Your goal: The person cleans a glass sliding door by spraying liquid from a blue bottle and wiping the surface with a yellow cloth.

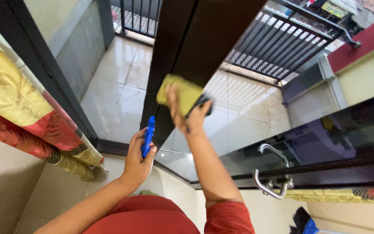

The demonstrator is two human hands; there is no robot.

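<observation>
The right hand (187, 115) presses a yellow-green cloth (180, 93) flat against the dark door frame (182, 47), its fingers spread and gripping the cloth against the wood. Just beside it and lower, the left hand (137, 158) is clenched around a blue spray bottle (147, 136), held upright near the frame's edge. A silver door handle (270, 182) sits to the right, a red-and-gold curtain (18, 112) hangs at the left.

The right hand (187, 113) presses a yellow cloth (180, 93) flat against the dark door frame (182, 47), while the left hand (138, 161) grips a blue spray bottle (148, 136) just beside it; a metal door handle (270, 184) sits lower right, a patterned curtain (18, 108) left
</observation>
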